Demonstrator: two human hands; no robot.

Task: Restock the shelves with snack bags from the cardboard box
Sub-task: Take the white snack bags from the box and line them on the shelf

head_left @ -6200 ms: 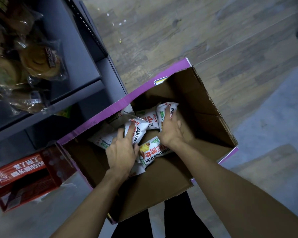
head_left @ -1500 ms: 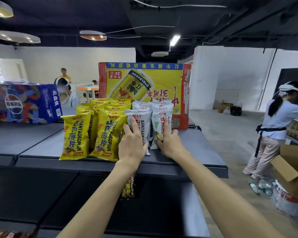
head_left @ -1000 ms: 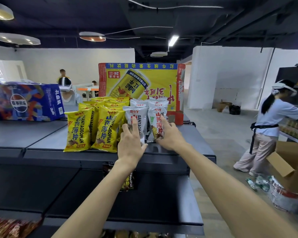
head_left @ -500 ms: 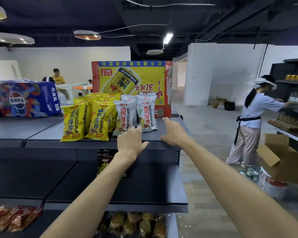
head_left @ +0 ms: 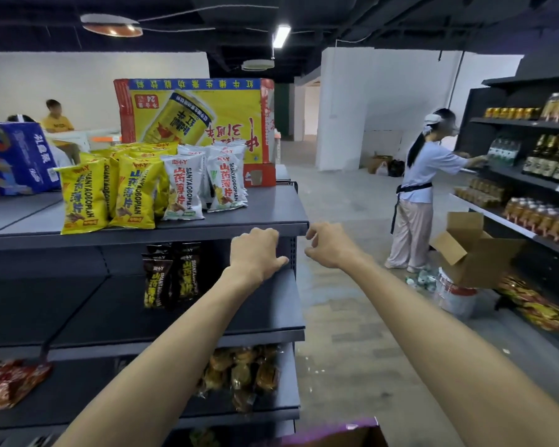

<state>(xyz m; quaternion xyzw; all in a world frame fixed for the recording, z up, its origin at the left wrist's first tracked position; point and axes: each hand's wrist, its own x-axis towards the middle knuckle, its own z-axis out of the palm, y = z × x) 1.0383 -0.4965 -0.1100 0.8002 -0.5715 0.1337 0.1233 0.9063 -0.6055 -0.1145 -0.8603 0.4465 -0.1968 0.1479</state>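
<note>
Now your left hand (head_left: 255,253), right hand (head_left: 328,248) hang empty, loose; bumping shelf (head_left: 271,211) could topple upright white bags (head_left: 204,185)

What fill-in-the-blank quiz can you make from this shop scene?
The white snack bags stand on the ___ shelf.
The neighbouring bags on their left are coloured ___.
The left hand and the right hand hold ___.
The cardboard box shows at the picture's ___ edge.
Missing words: top, yellow, nothing, bottom.
</note>
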